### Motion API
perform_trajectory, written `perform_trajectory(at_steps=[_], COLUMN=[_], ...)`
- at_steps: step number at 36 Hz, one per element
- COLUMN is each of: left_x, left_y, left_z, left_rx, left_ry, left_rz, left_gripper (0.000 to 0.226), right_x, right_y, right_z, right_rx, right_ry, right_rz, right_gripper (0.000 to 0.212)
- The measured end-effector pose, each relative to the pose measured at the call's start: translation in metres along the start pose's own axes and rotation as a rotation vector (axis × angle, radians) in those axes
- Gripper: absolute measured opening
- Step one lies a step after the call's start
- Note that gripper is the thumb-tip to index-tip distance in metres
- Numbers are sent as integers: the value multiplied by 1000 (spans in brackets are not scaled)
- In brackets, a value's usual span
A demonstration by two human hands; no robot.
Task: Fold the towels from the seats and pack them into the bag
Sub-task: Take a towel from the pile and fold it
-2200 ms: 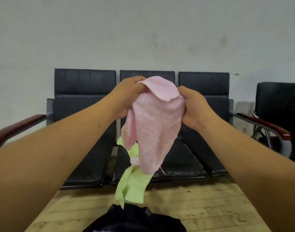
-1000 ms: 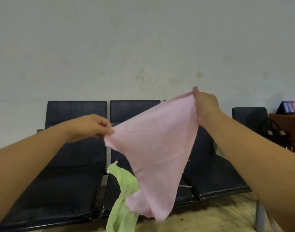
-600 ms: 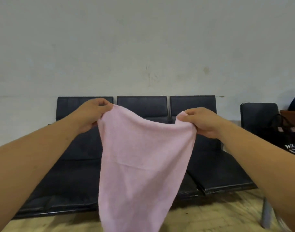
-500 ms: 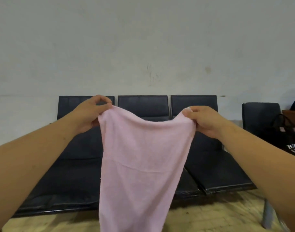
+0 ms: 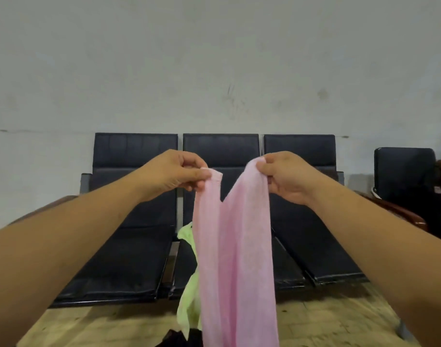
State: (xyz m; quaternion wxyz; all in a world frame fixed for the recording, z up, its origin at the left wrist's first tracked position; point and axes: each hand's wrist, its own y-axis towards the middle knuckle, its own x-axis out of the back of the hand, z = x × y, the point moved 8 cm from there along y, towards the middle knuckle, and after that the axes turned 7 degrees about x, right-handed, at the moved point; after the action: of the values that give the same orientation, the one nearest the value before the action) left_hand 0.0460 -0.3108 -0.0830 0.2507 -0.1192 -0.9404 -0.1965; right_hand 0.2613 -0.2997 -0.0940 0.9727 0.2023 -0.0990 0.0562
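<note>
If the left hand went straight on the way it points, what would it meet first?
Likely the pink towel's other corner, pinched by the right hand; the left hand points across at it, though depth is unclear.

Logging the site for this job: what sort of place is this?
Probably a waiting area or lobby: a row of three joined black padded seats stands against a bare grey wall, with a separate black padded chair to the right.

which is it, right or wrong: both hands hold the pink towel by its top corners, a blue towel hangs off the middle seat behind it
Wrong in colour: the head view shows a green towel behind the pink towel, not a blue one.
</note>
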Motion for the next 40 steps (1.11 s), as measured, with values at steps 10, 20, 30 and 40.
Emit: perform_trajectory(at_steps=[10,20,30,40], left_x=[-16,-20,-26,-21], left_y=[1,1,0,-6], left_z=[-11,-5,0,50], left_rx=[-74,-55,-36,168], left_ry=[84,27,26,270], left_rz=[-103,-202,-153,127], left_gripper=[12,14,21,36], right_x=[-33,-51,-49,-15], right_y=[-4,-11,-10,-6], right_z=[18,0,-2,-4], right_rx=[201,86,164,119], right_ry=[-125,257,-111,-152], right_rz=[-110,-2,18,-1], right_gripper=[17,26,13,16])
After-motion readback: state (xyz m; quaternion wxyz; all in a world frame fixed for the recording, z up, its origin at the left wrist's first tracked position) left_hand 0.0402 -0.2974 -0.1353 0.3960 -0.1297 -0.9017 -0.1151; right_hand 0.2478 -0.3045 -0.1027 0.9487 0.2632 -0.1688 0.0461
